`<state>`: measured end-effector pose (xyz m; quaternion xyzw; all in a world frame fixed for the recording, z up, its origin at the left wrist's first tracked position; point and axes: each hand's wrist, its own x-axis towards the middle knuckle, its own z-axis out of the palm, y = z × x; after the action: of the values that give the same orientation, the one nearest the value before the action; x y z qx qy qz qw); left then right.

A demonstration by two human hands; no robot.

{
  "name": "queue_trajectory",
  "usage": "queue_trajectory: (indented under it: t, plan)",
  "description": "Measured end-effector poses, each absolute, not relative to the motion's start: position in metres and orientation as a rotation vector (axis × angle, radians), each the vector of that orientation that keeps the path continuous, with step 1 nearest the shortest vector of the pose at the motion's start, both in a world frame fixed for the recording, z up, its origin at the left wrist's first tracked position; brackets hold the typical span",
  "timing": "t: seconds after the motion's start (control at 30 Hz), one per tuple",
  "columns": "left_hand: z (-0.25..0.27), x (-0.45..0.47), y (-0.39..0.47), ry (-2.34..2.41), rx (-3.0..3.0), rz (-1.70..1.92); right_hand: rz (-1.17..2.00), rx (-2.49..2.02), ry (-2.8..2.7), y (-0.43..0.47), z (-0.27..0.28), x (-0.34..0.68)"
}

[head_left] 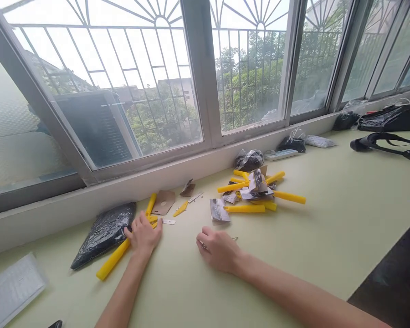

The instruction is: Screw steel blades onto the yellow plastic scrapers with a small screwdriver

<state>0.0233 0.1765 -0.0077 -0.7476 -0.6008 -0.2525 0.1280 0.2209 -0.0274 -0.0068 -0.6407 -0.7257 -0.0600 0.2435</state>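
Observation:
My left hand is closed over a tool with a long yellow handle, which slants across the table; its head is partly hidden under my fingers. A small pale strip lies by my fingertips. Behind that hand, another yellow handle leans by a brown card. My right hand rests on the table with curled fingers around a thin metal tool, of which only a short end shows. Farther back lie a loose yellow piece and a narrow metal blade.
Several yellow-handled tools with printed cards form a pile at the back centre. A black plastic bag lies left of my left hand. Bubble wrap is at the left edge, and black straps lie far right. Windows border the table's back.

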Motion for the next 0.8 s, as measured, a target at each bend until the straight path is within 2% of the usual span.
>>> queue_trajectory:
  t: [0.27,0.4,0.47,0.67,0.8]
  plan:
    - [0.022,0.013,0.184,-1.738,-2.279,-0.695,-0.074,-1.733,-1.996,-0.028,-0.006,0.222]
    - [0.059,-0.007,0.179,-2.048,-2.557,-0.130,-0.026,-1.737,-2.006,-0.029,-0.004,0.224]
    - [0.071,-0.015,0.177,-2.071,-2.614,-0.036,-0.016,-1.736,-2.020,-0.029,-0.003,0.225]
    - [0.081,-0.027,0.181,-2.086,-2.569,-0.098,0.018,-1.701,-2.032,-0.030,-0.003,0.228]
    - [0.110,-0.043,0.187,-2.164,-2.384,-0.225,0.060,-1.642,-1.990,-0.033,-0.004,0.229]
